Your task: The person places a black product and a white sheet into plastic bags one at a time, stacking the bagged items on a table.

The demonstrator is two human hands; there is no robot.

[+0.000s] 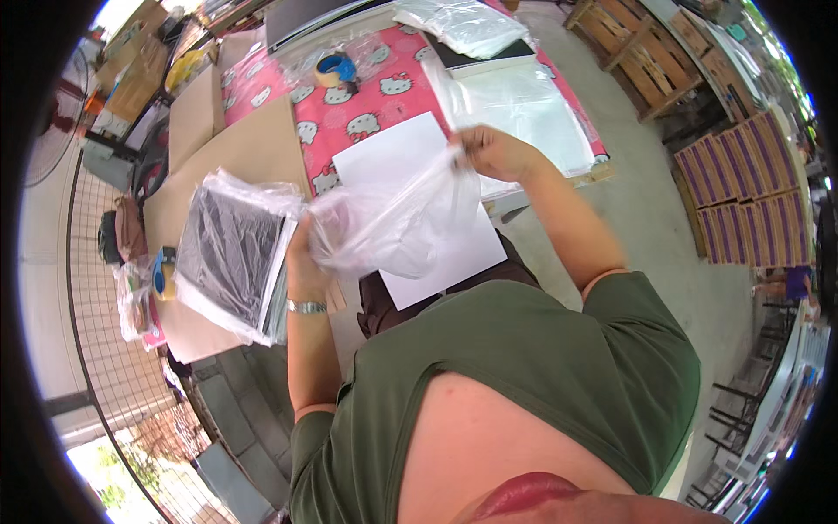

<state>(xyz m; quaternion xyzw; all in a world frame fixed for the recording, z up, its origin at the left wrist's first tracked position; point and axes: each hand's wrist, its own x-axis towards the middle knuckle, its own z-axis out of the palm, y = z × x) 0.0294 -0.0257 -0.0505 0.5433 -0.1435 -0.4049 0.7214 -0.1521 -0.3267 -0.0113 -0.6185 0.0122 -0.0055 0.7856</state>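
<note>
Head view puts the green-shirted torso nearest me, both forearms reaching out over the bench (262,140). My left hand (301,253) is clenched on the near end of a crumpled clear plastic bag (384,223), while my right hand (493,150) pinches its far edge and lifts, so the film hangs stretched between them, I judge to find or spread its mouth. Under it lies a white paper sheet (393,157), kept flat on the bench. Just left of my left hand rests a dark flat item in a clear sleeve (231,253) on brown cardboard. Farther off, a blue-cored tape roll (336,68) sits on the pink patterned cloth (367,96), with folded clear plastic sheets (524,100) to the far right.
</note>
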